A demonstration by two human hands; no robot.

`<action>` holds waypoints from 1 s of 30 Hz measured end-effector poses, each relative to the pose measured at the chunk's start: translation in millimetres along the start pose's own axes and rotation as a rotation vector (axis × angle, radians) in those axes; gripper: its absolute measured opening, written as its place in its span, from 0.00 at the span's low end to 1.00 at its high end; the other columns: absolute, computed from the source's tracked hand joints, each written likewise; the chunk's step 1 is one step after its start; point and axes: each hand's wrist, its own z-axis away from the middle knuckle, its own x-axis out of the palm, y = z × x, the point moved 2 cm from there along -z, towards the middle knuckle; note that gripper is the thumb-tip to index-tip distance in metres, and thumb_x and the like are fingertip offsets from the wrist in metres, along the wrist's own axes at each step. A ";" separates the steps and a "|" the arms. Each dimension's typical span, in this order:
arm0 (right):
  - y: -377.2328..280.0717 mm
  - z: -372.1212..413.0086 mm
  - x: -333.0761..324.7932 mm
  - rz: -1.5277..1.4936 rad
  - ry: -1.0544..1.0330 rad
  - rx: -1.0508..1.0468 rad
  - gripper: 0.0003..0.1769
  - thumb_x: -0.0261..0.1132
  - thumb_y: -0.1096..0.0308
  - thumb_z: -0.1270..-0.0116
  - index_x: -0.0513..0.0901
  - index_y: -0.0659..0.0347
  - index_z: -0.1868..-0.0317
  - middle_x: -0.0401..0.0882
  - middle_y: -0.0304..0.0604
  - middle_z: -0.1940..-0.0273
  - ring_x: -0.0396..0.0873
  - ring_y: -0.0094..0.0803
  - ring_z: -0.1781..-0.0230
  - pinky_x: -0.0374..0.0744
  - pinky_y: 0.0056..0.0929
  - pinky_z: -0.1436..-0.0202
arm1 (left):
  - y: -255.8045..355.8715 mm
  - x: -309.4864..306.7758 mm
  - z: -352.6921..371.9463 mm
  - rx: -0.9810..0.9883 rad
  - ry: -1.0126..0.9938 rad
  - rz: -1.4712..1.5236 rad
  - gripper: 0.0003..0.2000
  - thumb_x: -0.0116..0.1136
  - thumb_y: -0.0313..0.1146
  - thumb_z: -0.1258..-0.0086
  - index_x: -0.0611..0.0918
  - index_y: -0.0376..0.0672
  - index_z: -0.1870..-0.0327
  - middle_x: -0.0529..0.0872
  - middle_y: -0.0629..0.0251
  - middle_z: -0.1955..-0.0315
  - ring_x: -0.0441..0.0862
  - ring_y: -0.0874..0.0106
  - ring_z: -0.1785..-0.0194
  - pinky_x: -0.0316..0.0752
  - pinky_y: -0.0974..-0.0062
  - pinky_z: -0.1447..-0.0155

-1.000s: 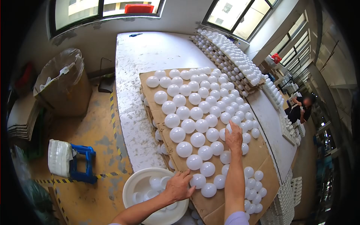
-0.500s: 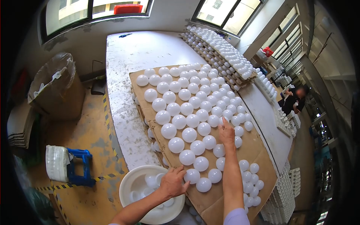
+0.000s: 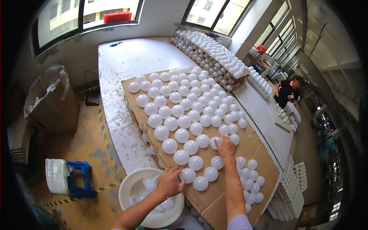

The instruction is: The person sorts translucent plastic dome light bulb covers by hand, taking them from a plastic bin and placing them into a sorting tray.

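Curled at thumb and fingers, my right hand [image 3: 227,147] meets a white globe [image 3: 215,143] on the cardboard sheet [image 3: 249,147]; from the head view I cannot tell whether it is clamped on it or only touching. My left hand [image 3: 168,183] has thumb and fingers apart over the white basin [image 3: 122,188], just beside a near globe [image 3: 188,175]. The sheet tops a stack on the tabletop [image 3: 111,76]. I judge it best to handle each globe by its sides, lightly, with my forearm lifted clear of its neighbours and no push on the sheet's edge. Since half a second ago, my right hand has drawn back toward me; my left stays by the basin, and the view has shifted, setting the stack farther left.
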 end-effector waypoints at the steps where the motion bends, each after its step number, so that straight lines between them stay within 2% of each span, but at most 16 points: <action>1: 0.6 -5.6 6.9 0.000 0.004 -0.008 0.24 0.70 0.57 0.42 0.80 0.61 0.48 0.82 0.49 0.52 0.81 0.48 0.59 0.78 0.43 0.53 | -0.1 0.4 0.1 -0.003 -0.001 0.001 0.22 0.68 0.37 0.49 0.82 0.38 0.52 0.80 0.51 0.46 0.78 0.54 0.48 0.76 0.63 0.44; 3: 3.7 -15.0 21.2 -0.053 0.067 0.007 0.24 0.68 0.56 0.40 0.80 0.60 0.46 0.82 0.50 0.54 0.81 0.47 0.59 0.78 0.43 0.54 | 0.1 0.9 0.3 -0.005 0.006 0.006 0.22 0.68 0.36 0.49 0.82 0.38 0.52 0.80 0.50 0.47 0.78 0.54 0.48 0.76 0.63 0.45; 7: 2.5 -18.3 23.7 -0.269 0.022 -0.056 0.24 0.66 0.57 0.39 0.79 0.61 0.45 0.82 0.50 0.56 0.82 0.45 0.61 0.78 0.43 0.54 | -1.7 3.2 2.1 0.004 0.023 0.016 0.22 0.68 0.36 0.49 0.82 0.38 0.52 0.80 0.50 0.48 0.78 0.53 0.48 0.76 0.63 0.45; 9: 1.8 -10.7 0.3 -0.443 -0.004 0.150 0.29 0.64 0.58 0.37 0.73 0.60 0.37 0.75 0.60 0.45 0.76 0.51 0.46 0.73 0.44 0.41 | -2.0 1.7 1.8 0.016 0.028 0.018 0.21 0.68 0.36 0.49 0.82 0.38 0.52 0.80 0.50 0.48 0.78 0.53 0.48 0.76 0.63 0.45; 10: 6.3 -8.6 0.7 -0.438 -0.007 0.142 0.29 0.64 0.58 0.37 0.73 0.60 0.37 0.75 0.60 0.45 0.76 0.51 0.46 0.73 0.44 0.41 | -1.6 1.8 1.4 0.024 0.035 0.018 0.21 0.68 0.36 0.49 0.82 0.38 0.52 0.81 0.50 0.48 0.78 0.53 0.49 0.76 0.63 0.45; 12: 21.5 1.6 2.3 0.081 0.217 0.131 0.33 0.63 0.58 0.37 0.68 0.61 0.33 0.67 0.66 0.38 0.66 0.56 0.36 0.65 0.42 0.32 | -1.2 1.2 0.7 0.022 0.036 0.018 0.21 0.68 0.36 0.49 0.82 0.38 0.53 0.81 0.50 0.48 0.78 0.52 0.49 0.76 0.63 0.45; 13: 29.9 1.6 8.4 0.082 0.215 0.138 0.33 0.63 0.58 0.37 0.68 0.61 0.33 0.67 0.66 0.38 0.66 0.56 0.36 0.65 0.42 0.32 | -0.8 0.7 1.3 0.025 0.029 0.012 0.21 0.68 0.36 0.49 0.82 0.38 0.53 0.81 0.50 0.48 0.78 0.52 0.49 0.76 0.63 0.44; 15: 37.5 2.8 24.1 -0.071 -0.120 0.115 0.36 0.63 0.58 0.37 0.64 0.61 0.31 0.57 0.70 0.33 0.56 0.60 0.31 0.58 0.41 0.28 | -1.5 1.9 1.6 0.024 0.019 0.006 0.22 0.67 0.36 0.49 0.82 0.38 0.53 0.80 0.50 0.48 0.78 0.52 0.48 0.75 0.63 0.44; 16: 36.0 3.5 25.8 -0.072 -0.120 0.116 0.36 0.63 0.58 0.37 0.64 0.61 0.31 0.57 0.70 0.33 0.56 0.60 0.31 0.58 0.41 0.28 | -2.3 3.0 0.8 0.020 0.023 0.001 0.22 0.67 0.36 0.49 0.82 0.38 0.52 0.80 0.50 0.48 0.78 0.52 0.48 0.75 0.63 0.44; 18: 28.6 6.2 21.9 -0.159 0.087 0.095 0.34 0.62 0.56 0.36 0.67 0.62 0.33 0.61 0.66 0.34 0.60 0.57 0.33 0.62 0.43 0.31 | -3.8 5.0 1.5 0.014 0.026 -0.002 0.21 0.67 0.37 0.49 0.82 0.38 0.53 0.81 0.50 0.47 0.78 0.53 0.47 0.75 0.63 0.44; 19: 24.5 10.4 10.3 -0.161 0.086 0.093 0.34 0.62 0.56 0.36 0.67 0.62 0.33 0.61 0.66 0.34 0.60 0.57 0.33 0.62 0.43 0.31 | -4.4 4.7 1.7 0.010 0.032 -0.005 0.21 0.67 0.37 0.48 0.82 0.39 0.54 0.81 0.50 0.47 0.78 0.53 0.47 0.75 0.62 0.44; 21: 18.6 27.4 -19.9 -0.180 -0.014 0.106 0.33 0.61 0.53 0.35 0.68 0.63 0.34 0.68 0.61 0.37 0.67 0.55 0.37 0.67 0.45 0.35 | -3.7 3.7 1.6 0.003 0.030 0.004 0.21 0.67 0.38 0.48 0.82 0.39 0.54 0.81 0.50 0.47 0.78 0.53 0.47 0.76 0.62 0.44; 22: 9.1 40.2 -34.7 -0.181 -0.016 0.104 0.33 0.61 0.53 0.35 0.68 0.63 0.34 0.68 0.61 0.37 0.67 0.55 0.37 0.67 0.45 0.35 | -3.2 3.7 1.7 0.000 0.026 0.015 0.21 0.67 0.38 0.48 0.82 0.39 0.54 0.81 0.50 0.47 0.78 0.54 0.47 0.76 0.62 0.44; 24: -6.1 66.2 -45.5 0.000 -0.391 0.261 0.32 0.60 0.50 0.34 0.71 0.64 0.37 0.75 0.56 0.43 0.73 0.52 0.43 0.71 0.46 0.41 | -2.8 4.0 1.4 -0.003 0.024 0.009 0.21 0.67 0.38 0.48 0.82 0.39 0.54 0.81 0.50 0.47 0.78 0.54 0.47 0.76 0.62 0.44; 29: -13.6 76.0 -20.9 -0.101 -0.321 0.120 0.32 0.60 0.49 0.34 0.71 0.63 0.37 0.74 0.56 0.42 0.75 0.52 0.44 0.73 0.45 0.42 | 1.8 3.5 -1.4 0.010 -0.025 -0.023 0.20 0.67 0.37 0.47 0.82 0.38 0.53 0.81 0.50 0.48 0.78 0.54 0.47 0.75 0.63 0.44; 30: -10.4 72.9 -6.1 -0.213 -0.237 0.013 0.32 0.61 0.50 0.34 0.71 0.63 0.37 0.74 0.56 0.42 0.75 0.52 0.44 0.73 0.44 0.42 | 1.3 4.4 -0.7 0.007 -0.026 -0.026 0.20 0.67 0.37 0.47 0.82 0.38 0.54 0.81 0.50 0.48 0.78 0.54 0.47 0.75 0.63 0.43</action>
